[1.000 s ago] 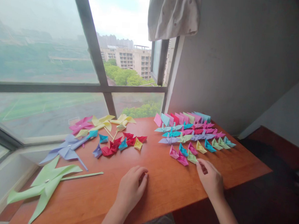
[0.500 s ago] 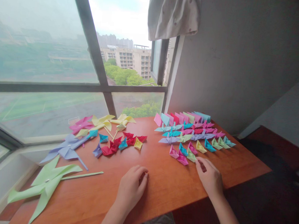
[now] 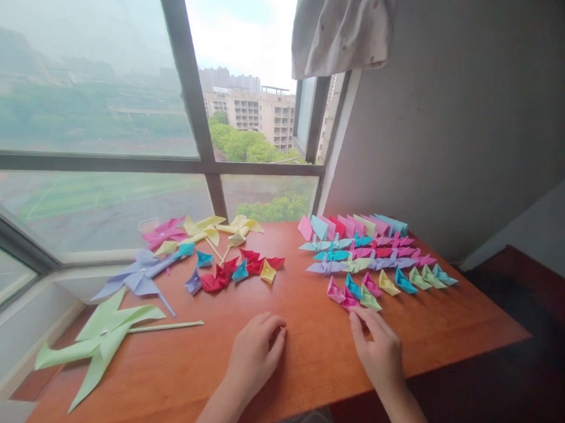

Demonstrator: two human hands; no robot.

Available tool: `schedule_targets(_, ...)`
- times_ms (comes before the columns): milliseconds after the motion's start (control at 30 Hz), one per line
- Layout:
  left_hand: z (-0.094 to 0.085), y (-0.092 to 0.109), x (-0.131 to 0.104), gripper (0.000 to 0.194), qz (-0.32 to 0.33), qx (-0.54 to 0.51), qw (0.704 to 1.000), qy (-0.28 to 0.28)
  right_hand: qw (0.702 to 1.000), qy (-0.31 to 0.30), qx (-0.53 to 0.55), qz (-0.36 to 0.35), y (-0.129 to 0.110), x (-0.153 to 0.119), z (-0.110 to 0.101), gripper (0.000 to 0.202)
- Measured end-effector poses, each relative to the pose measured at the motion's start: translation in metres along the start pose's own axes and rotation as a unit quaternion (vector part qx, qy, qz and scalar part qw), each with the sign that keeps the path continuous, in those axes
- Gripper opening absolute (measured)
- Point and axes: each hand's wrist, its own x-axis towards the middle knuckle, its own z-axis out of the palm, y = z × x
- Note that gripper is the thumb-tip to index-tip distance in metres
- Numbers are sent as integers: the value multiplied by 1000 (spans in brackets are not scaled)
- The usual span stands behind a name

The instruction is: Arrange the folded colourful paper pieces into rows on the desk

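Observation:
On the table [image 3: 198, 371], my right hand [image 3: 378, 352] pinches the near edge of a magenta paper boat [image 3: 350, 299] between thumb and forefinger. Close beside that boat are a pale green paper boat [image 3: 369, 299], a pink one [image 3: 336, 291], a blue one [image 3: 353, 287] and another magenta one [image 3: 371, 285]. To their right a row of folded boats runs on, a yellow boat [image 3: 388, 283] among them. My left hand [image 3: 257, 352] rests on the wood with its fingers curled loosely in and nothing visible in them.
Behind the boats stand rows of paper cranes [image 3: 331, 266] and upright folded papers [image 3: 357, 225]. Further left lie red boats [image 3: 220, 276], a purple pinwheel [image 3: 141, 273] and a green pinwheel [image 3: 103, 334]. A window [image 3: 100, 163] borders the table.
My right hand has shifted left from the pale green boat to the magenta boat. My left hand stays resting on the table. The whole view has swung slightly left.

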Motion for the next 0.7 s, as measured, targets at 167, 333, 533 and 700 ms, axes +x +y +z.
schedule_targets(167, 0, 0, 0, 17, -3, -6, 1000, -1, 987, -150, 61, 0, -54, 22, 53, 19)
schedule_targets(333, 0, 1, 0, 19, -2, -2, 1000, 0, 980, -199, 15, 4, -86, 59, 99, 22)
schedule_targets(533, -1, 3, 0, 19, 2, -4, 1000, 8, 974, -223, -29, 1, -97, 79, 131, 13)
schedule_targets(700, -1, 3, 0, 19, 0, -2, 1000, 7, 985, -170, -4, -16, -96, 71, 119, 15)
